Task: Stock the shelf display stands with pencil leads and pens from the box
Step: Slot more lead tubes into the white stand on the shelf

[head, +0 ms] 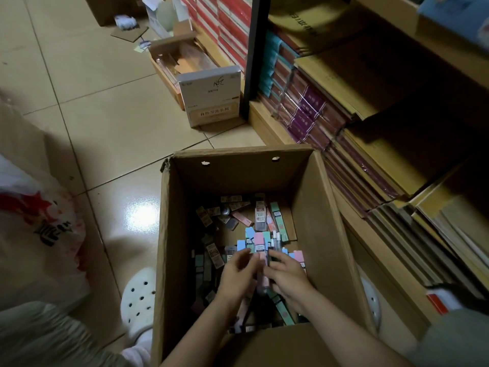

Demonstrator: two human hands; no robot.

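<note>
Fingers [247, 256] of both hands, left hand [238, 274] and right hand [287, 278], curl round one upright bundle of lead cases [260, 242] inside the single cardboard box [169, 234]. Beyond and beside them, loose cases [238, 215], too many to count, litter its bottom.

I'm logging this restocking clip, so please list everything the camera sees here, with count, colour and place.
Open brown cardboard box: one, on the floor, centre.
Small pastel lead cases: many; pink, blue, green, grey; loose inside the box, a bunch held upright.
White printed carton: one, floor by the shelf post.
Stacked notebooks: many; yellow, maroon, teal; shelves, right.
White plastic bag with red print: one, left.
White perforated clog: one, left of the box.
Left hand, right hand: both gripping the bunch.
</note>
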